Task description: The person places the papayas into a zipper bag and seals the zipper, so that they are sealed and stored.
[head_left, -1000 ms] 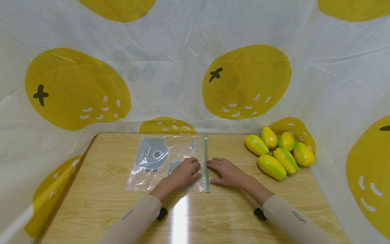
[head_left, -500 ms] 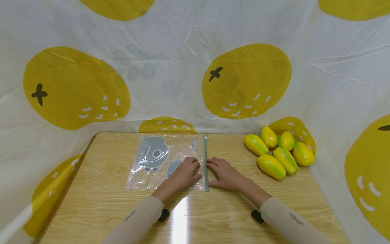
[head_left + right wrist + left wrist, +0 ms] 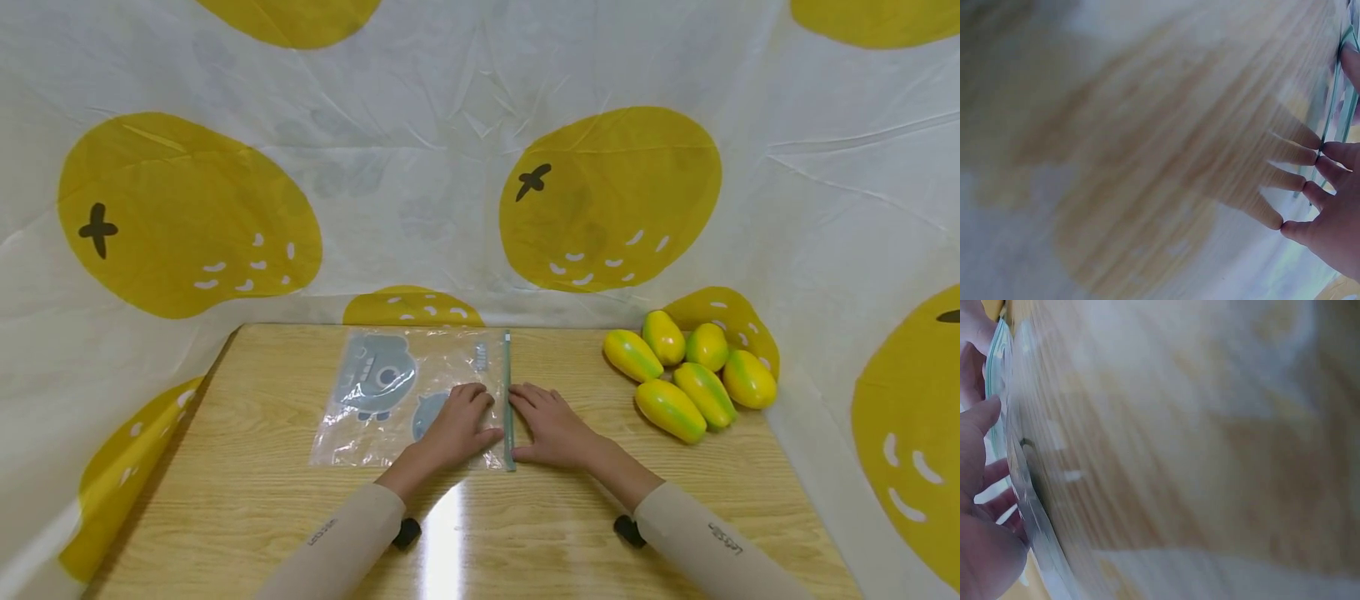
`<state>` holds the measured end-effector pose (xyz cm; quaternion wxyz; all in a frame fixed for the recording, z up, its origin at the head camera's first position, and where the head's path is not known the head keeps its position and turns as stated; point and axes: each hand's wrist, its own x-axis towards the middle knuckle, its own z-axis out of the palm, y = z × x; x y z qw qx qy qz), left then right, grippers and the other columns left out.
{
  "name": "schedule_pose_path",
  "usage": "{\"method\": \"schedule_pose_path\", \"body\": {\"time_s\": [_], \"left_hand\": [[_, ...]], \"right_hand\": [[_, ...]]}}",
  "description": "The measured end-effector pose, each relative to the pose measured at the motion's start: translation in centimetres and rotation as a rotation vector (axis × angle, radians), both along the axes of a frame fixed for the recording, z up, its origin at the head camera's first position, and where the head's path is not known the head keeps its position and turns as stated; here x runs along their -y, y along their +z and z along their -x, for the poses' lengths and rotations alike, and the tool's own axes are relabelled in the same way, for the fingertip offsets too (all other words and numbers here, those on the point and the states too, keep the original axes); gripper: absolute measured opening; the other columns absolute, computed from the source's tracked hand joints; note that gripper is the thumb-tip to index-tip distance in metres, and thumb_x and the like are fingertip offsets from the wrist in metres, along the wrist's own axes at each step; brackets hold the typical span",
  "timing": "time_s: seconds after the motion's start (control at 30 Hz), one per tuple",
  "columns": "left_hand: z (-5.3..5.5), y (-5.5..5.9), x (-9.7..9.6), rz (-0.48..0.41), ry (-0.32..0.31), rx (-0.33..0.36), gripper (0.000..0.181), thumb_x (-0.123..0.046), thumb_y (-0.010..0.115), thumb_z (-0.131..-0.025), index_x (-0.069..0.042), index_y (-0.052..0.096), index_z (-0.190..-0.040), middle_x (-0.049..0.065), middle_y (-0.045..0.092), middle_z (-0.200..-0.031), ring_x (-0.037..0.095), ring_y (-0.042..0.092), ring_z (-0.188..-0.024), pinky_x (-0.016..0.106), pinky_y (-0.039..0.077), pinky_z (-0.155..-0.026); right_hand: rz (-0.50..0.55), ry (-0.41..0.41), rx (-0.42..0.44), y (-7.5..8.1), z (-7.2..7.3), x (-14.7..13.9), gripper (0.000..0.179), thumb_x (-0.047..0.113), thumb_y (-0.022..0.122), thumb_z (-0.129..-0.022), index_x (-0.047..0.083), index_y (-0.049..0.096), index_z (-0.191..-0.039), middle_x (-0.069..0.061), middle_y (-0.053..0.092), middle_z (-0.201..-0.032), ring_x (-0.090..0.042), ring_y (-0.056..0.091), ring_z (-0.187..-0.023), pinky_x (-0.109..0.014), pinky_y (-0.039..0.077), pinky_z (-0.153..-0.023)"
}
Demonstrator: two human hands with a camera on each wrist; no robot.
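Note:
A clear zip bag (image 3: 442, 358) with blue-grey cartoon prints lies flat on the wooden table. Its green zip strip (image 3: 507, 358) runs along the right edge, with a small white piece at the far end. My left hand (image 3: 459, 425) rests on the bag just left of the strip, fingers relaxed and thumb pointing at it. Right of the strip is my right hand (image 3: 553, 427), its fingertips at the strip's edge. The right wrist view shows spread fingers (image 3: 1335, 172) touching the shiny tabletop beside the strip. In the left wrist view, the thumb (image 3: 985, 415) lies by the strip.
Several yellow-and-green papaya-like fruits (image 3: 670, 410) lie in a cluster at the table's back right. A white cloth (image 3: 420, 208) printed with big yellow fruit hangs behind and at both sides. The wooden table (image 3: 247, 433) reflects a bright light streak near its front.
My right hand has edged left, its thumb now meeting the strip. The left thumb has stretched slightly right towards the strip. The bag and the fruits have stayed in place.

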<state>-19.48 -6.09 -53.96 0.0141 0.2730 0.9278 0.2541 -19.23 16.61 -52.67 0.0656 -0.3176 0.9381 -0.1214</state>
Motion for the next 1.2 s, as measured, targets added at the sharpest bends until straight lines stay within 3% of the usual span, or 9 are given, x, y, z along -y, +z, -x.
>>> {"method": "schedule_pose_path", "body": {"time_s": [0.27,0.53,0.93,1.2], "left_hand": [[-0.1,0.0,-0.4,0.049,0.033,0.052,0.067,-0.052,0.071,-0.094,-0.006,0.057,-0.140,0.016,0.043,-0.155,0.035,0.037,-0.145,0.051,0.039,-0.118],[0.2,0.2,-1.0,0.059,0.086,0.042,0.065,-0.054,0.070,-0.092,-0.007,0.059,-0.135,0.013,0.048,-0.146,0.033,0.041,-0.136,0.049,0.042,-0.112],[0.4,0.1,-2.1,0.156,0.155,0.016,0.076,-0.070,0.066,-0.087,-0.008,0.060,-0.132,0.011,0.050,-0.141,0.033,0.044,-0.131,0.048,0.048,-0.102],[0.3,0.1,-2.3,0.154,0.175,0.003,0.071,-0.062,0.073,-0.085,-0.009,0.060,-0.131,0.011,0.051,-0.139,0.032,0.045,-0.130,0.047,0.048,-0.100]], "right_hand": [[-0.011,-0.003,0.016,0.2,0.1,0.0,0.098,0.061,0.075,-0.086,0.002,0.040,-0.157,-0.013,0.035,-0.166,-0.039,0.031,-0.153,-0.071,0.029,-0.117],[-0.002,-0.003,0.019,0.3,0.1,0.0,0.098,0.060,0.075,-0.086,0.001,0.040,-0.157,-0.014,0.034,-0.166,-0.039,0.031,-0.153,-0.071,0.029,-0.117],[-0.010,-0.011,0.036,0.5,0.1,0.1,0.098,0.058,0.076,-0.086,0.001,0.039,-0.157,-0.014,0.033,-0.167,-0.038,0.029,-0.154,-0.071,0.027,-0.118],[0.002,-0.003,0.023,0.3,0.0,0.1,0.101,0.061,0.076,-0.086,0.001,0.039,-0.157,-0.015,0.033,-0.167,-0.039,0.031,-0.153,-0.072,0.029,-0.117]]}}
